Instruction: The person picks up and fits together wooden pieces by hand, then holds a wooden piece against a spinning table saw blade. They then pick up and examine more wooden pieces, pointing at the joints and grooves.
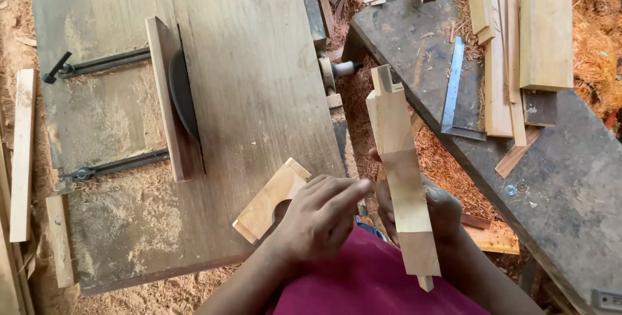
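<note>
Near the bottom edge of the saw table (259,82), the left hand (321,214) rested on a small pale wood block (269,200) with a round notch cut in one side. Its fingers were bent over the block's near end, touching it, but I could not tell if they were gripping it. The block lay flat by the table's bottom right corner.

Just to the right, off the table's edge, the right hand (433,208) was wrapped around a long wood piece (402,166) and held it tight. The piece stood almost upright and leaned a little. It was pale, with a narrow peg at each end.

On the table, a wooden fence board (167,95) sat across two black metal rods (107,62). A dark curved saw blade (183,98) showed just beside the board. Sawdust lay in patches on the table top.

On the right stood a dark workbench (570,179). A metal square (457,91) lay near its left edge. A thick pale wood block (545,27) and some thin wood strips (499,62) lay by its top edge. Wood shavings (447,159) covered the floor between the table and the bench.
</note>
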